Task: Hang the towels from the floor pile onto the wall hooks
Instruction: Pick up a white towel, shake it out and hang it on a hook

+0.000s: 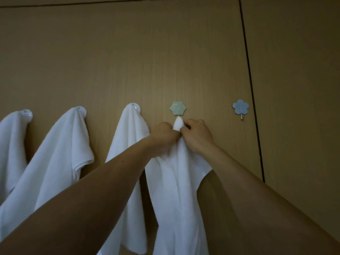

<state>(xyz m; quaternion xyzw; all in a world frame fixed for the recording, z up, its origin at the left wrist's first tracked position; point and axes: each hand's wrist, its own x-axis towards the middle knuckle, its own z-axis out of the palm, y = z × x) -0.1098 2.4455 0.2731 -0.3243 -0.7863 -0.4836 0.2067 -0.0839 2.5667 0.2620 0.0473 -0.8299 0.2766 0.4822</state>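
Three hung towels (60, 153) on round hooks (136, 108) left of the green hook (178, 108), left hand (163, 135) gripping the fourth towel (176, 190) just below the green hook, towel tip at its peg, right hand (197, 134) pinching the same bunch, blue flower hook (240, 107) well right of it.

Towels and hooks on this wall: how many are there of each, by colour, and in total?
White towels: 4
White hooks: 3
Green hook: 1
Blue hook: 1
Total: 9
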